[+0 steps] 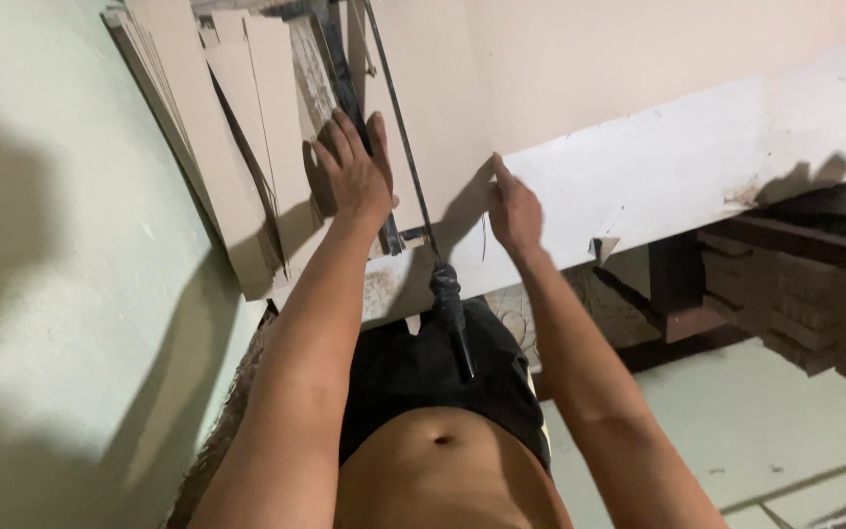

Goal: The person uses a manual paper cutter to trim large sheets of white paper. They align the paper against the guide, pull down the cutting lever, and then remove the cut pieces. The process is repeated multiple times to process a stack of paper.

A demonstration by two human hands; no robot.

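Head view: left hand [352, 168] lies open, flat on cardboard sheets [257, 147] near the desk's [697, 157] left edge; right hand [513, 211], fingers loosely curled, touches the large pale sheet [443, 118] beside the cutter's black lever handle [452, 323].

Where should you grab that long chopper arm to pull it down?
Probably by the black handle at the near end of the cutter arm. It is thick, wrapped and points toward the person's body, so come from the near side and curl the fingers around it. The rest is a thin bar lying across the cardboard sheet.
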